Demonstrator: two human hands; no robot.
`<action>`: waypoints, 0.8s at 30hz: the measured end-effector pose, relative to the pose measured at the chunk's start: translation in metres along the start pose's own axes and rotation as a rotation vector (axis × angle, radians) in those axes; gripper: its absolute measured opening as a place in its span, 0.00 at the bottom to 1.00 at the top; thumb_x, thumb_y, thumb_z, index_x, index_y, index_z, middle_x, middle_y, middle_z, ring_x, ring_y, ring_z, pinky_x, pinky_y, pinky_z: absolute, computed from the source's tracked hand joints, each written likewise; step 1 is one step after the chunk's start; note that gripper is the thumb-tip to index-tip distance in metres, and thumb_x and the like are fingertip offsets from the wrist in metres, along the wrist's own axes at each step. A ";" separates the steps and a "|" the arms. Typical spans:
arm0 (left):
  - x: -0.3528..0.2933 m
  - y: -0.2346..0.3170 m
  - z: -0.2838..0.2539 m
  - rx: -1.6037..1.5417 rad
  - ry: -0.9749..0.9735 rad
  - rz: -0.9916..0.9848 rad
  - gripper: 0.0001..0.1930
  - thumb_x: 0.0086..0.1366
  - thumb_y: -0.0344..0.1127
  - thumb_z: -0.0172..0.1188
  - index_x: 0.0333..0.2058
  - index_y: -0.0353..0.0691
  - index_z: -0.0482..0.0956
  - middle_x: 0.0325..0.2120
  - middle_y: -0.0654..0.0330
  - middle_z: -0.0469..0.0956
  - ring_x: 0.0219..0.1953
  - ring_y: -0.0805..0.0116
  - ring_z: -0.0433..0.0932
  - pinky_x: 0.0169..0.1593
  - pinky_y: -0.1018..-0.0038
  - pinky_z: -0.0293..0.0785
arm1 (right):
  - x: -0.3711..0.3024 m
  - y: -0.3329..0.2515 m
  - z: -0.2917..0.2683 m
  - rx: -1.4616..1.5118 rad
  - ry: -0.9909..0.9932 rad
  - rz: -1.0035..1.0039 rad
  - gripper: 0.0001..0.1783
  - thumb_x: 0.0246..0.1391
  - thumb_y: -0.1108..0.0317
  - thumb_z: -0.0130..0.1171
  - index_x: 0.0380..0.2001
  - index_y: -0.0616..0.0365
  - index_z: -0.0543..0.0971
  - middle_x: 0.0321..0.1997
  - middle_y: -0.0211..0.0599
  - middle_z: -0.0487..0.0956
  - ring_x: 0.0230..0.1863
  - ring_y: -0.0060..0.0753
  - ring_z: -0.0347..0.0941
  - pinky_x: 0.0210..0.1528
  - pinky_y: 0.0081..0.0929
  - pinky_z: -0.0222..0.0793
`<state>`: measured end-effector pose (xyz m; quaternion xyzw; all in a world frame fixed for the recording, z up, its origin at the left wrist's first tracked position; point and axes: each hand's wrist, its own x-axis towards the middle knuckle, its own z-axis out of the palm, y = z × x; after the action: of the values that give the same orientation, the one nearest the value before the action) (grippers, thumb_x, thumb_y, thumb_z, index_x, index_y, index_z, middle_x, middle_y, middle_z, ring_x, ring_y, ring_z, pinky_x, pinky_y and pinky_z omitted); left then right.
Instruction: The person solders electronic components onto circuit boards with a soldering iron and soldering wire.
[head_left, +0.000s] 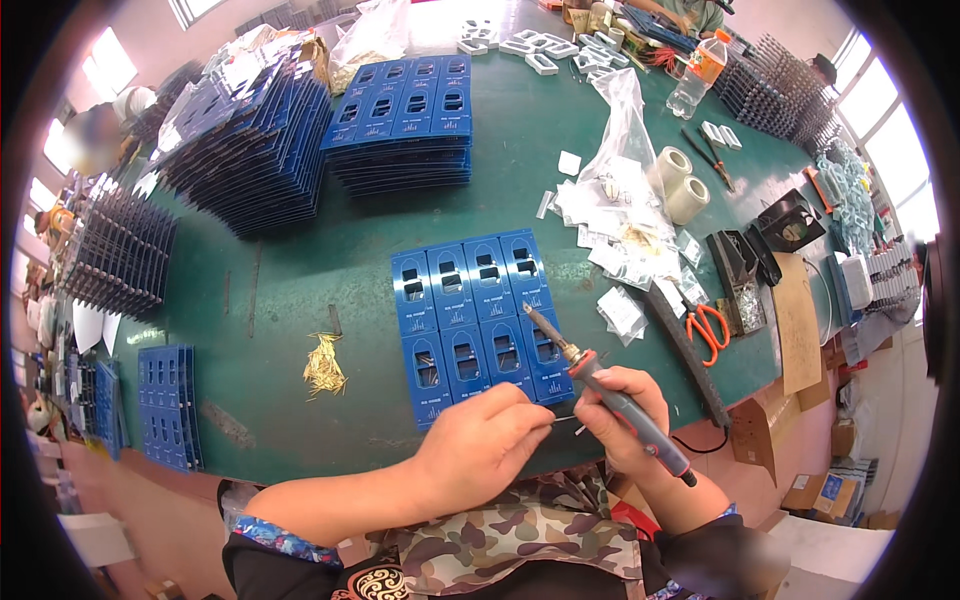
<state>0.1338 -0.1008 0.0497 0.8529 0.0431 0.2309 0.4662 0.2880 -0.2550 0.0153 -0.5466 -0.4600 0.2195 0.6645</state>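
A blue circuit board panel (463,330) with rows of cut-out windows lies flat on the green table in front of me. My right hand (648,392) is wrapped round the grey and red handle of a soldering iron (640,425). The iron's metal tip points up and left, over the panel's right column; whether it touches cannot be told. At the panel's near edge my left hand (480,440) has its fingers pinched together. A thin, pale thing shows between both hands, too small to name. Left of the panel lies a small heap of thin gold-coloured pins (324,366).
Tall stacks of blue panels (400,150) stand at the back left. Plastic bags with small white packets (625,220), tape rolls (686,200) and a bottle (698,75) lie right. Orange-handled scissors (708,335), a dark bar (685,350) and a small fan (790,220) sit nearer right.
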 end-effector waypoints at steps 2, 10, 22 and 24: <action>0.005 -0.005 -0.010 0.027 0.003 0.014 0.10 0.58 0.23 0.66 0.39 0.37 0.78 0.29 0.55 0.76 0.28 0.57 0.77 0.30 0.68 0.74 | 0.001 0.001 -0.010 0.020 0.037 0.022 0.22 0.54 0.76 0.65 0.52 0.60 0.74 0.34 0.38 0.76 0.33 0.27 0.74 0.36 0.24 0.70; 0.030 -0.033 -0.018 0.319 0.053 0.032 0.07 0.60 0.25 0.62 0.37 0.36 0.80 0.28 0.56 0.74 0.27 0.58 0.76 0.30 0.67 0.73 | -0.007 0.009 -0.055 -0.093 0.126 0.065 0.14 0.52 0.73 0.59 0.43 0.63 0.74 0.36 0.39 0.73 0.33 0.27 0.70 0.37 0.23 0.67; 0.035 -0.038 -0.008 0.407 0.036 0.025 0.09 0.57 0.24 0.63 0.37 0.36 0.80 0.27 0.57 0.74 0.27 0.58 0.76 0.29 0.66 0.74 | 0.003 0.010 -0.058 -0.248 -0.007 -0.091 0.15 0.42 0.77 0.65 0.37 0.61 0.77 0.27 0.39 0.76 0.25 0.32 0.72 0.27 0.27 0.66; 0.035 -0.038 -0.007 0.410 0.035 0.030 0.08 0.57 0.24 0.64 0.37 0.36 0.80 0.26 0.57 0.74 0.27 0.58 0.76 0.29 0.67 0.74 | 0.002 0.009 -0.058 -0.261 -0.002 -0.075 0.15 0.42 0.76 0.66 0.36 0.61 0.77 0.26 0.40 0.76 0.25 0.33 0.72 0.26 0.27 0.66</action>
<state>0.1674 -0.0637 0.0347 0.9264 0.0849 0.2389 0.2783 0.3406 -0.2808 0.0085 -0.6106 -0.5053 0.1335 0.5950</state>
